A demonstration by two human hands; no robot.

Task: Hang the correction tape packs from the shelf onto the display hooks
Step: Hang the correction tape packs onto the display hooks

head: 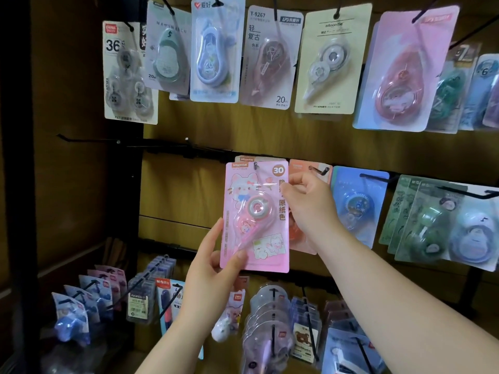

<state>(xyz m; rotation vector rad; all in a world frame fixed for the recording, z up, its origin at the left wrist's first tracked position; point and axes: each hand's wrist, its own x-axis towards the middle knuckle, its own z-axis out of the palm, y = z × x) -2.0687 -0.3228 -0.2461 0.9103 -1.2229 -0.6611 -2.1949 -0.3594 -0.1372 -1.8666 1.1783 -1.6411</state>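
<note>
The left hand [213, 263] pinches the lower left corner of the pink correction tape pack [270, 252], a glossy card whose clear teardrop blister encloses the dispenser [256, 211]. The right hand [307, 203] pinches its right edge. Above both grips, the hang hole sits at a hook [255, 166]. An orange pack [298, 168] behind the right hand is mostly hidden.

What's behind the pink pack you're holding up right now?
Only the top edge of a second pack shows above the pink pack. The rest of it is covered, so how many packs hang there cannot be told.
</note>
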